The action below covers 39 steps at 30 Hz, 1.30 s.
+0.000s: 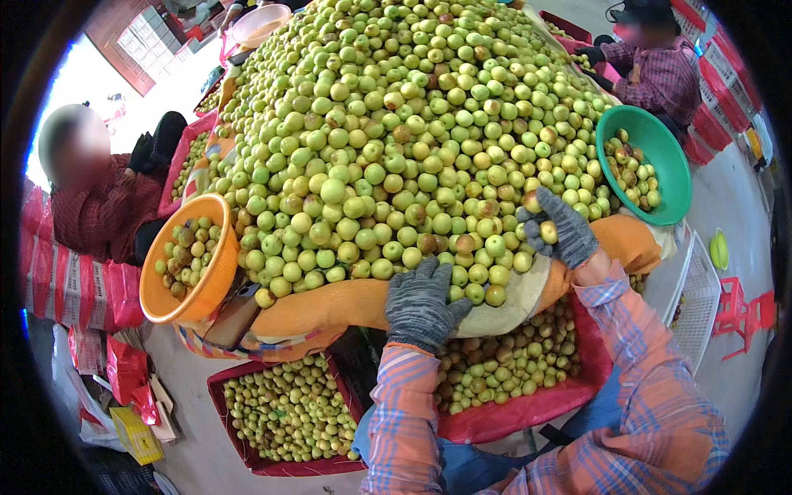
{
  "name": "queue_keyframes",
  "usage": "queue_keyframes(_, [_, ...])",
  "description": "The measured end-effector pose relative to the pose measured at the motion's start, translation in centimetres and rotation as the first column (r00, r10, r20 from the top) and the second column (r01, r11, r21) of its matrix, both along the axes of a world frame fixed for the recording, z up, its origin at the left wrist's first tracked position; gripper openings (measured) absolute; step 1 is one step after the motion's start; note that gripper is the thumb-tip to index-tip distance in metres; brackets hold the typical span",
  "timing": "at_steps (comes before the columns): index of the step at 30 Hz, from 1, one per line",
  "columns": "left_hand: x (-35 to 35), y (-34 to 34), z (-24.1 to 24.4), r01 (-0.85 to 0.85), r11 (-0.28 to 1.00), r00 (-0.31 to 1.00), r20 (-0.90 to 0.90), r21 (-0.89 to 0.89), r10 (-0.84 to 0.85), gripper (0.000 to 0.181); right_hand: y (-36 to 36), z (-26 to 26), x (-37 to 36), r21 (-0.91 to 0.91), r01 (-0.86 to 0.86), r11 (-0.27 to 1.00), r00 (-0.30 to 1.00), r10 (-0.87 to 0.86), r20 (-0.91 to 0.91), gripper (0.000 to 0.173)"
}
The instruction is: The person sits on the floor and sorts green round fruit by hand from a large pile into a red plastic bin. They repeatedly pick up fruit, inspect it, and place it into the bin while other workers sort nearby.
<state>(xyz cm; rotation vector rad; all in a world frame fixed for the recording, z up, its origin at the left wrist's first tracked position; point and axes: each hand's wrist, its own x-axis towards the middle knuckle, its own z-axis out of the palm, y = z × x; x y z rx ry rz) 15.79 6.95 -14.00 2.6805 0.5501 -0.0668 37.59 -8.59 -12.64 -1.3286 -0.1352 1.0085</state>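
A large heap of green jujubes [371, 154], some with brown patches, rises before me on a cloth-covered surface. In a grey knit glove, my right hand [566, 232] is at the heap's right front. It grips one jujube [532, 202] at its fingertips, and another jujube [548, 232] sits against the fingers. My left hand [421, 306], gloved alike, lies palm down at the front edge, its fingertips against the fruit. Its palm is hidden. Below my forearms, a red-lined crate [516, 408] holds more jujubes, many of them browned.
An orange basket [229, 247] at left and a green basin [671, 179] at right hold browned fruit. Another red-lined crate [232, 427] stands on the floor. One person [105, 198] sits at left, another [659, 74] at right. A white plastic crate [699, 303] and red stool [730, 309] are at right.
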Motion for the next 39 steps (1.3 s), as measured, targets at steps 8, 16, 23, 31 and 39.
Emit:
queue_keyframes(8, [0.5,0.0,0.6,0.005,1.000,0.997,-0.075,0.010,-0.004,0.075,-0.4,0.5,-0.3,0.073,-0.131,0.989,0.991,0.131,0.006,0.051])
queue_keyframes(16, [0.1,-0.1,0.4,0.004,1.000,0.999,-0.037,0.020,-0.003,0.073,-0.3,-0.2,-0.2,0.117,-0.280,0.953,0.956,0.266,0.125,0.047])
queue_keyframes(23, [-0.4,-0.1,0.2,-0.001,0.999,1.000,-0.002,0.045,0.001,0.071,0.3,0.4,-1.4,0.019,-0.294,0.956,0.913,0.275,0.300,0.048])
queue_keyframes(31, [1.3,-1.0,0.2,0.028,0.994,0.999,-0.028,0.106,-0.025,0.068,-0.4,-0.2,0.2,0.153,-0.171,0.973,0.974,0.143,0.179,0.039])
queue_keyframes(39, [0.1,-1.3,-1.0,0.291,0.951,0.882,0.355,0.107,-0.310,0.036,0.8,-2.2,-1.6,0.063,-0.280,0.958,0.844,0.214,0.491,0.033])
